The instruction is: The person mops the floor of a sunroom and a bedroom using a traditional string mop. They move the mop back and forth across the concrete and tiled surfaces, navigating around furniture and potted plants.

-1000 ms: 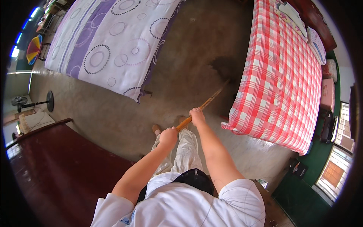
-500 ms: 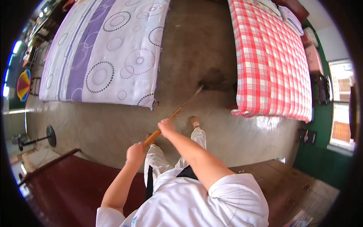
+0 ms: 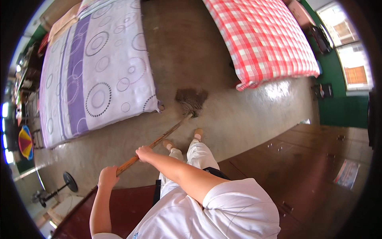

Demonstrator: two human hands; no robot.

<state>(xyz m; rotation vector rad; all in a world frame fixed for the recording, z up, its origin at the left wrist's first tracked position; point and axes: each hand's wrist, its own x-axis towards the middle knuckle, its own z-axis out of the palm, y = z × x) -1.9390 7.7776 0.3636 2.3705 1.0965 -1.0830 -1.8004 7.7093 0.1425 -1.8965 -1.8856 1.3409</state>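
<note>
Both of my hands are closed around the wooden handle of a long broom (image 3: 159, 138). My left hand (image 3: 108, 177) grips near the handle's upper end, at the lower left. Further down the handle is my right hand (image 3: 145, 153), its fingers wrapped round it. The handle slants away to the right. At its far end, the dark brown, fan-shaped fibre head (image 3: 191, 99) is spread on the grey floor (image 3: 234, 115), in front of my feet and just right of the near corner of the patterned bed.
On the left stands a bed with a white and purple circle-patterned cover (image 3: 99, 67). A bed with a red checked cover (image 3: 262, 44) is at the right. A black stand fan (image 3: 70, 182) stands lower left. Brown cabinets (image 3: 278, 167) lie close on my right; a dark red surface (image 3: 123, 207) is beside me.
The broom head has come nearer to me and left, out from between the beds. Both hands have moved left and down with the handle. My view has turned toward the right.
</note>
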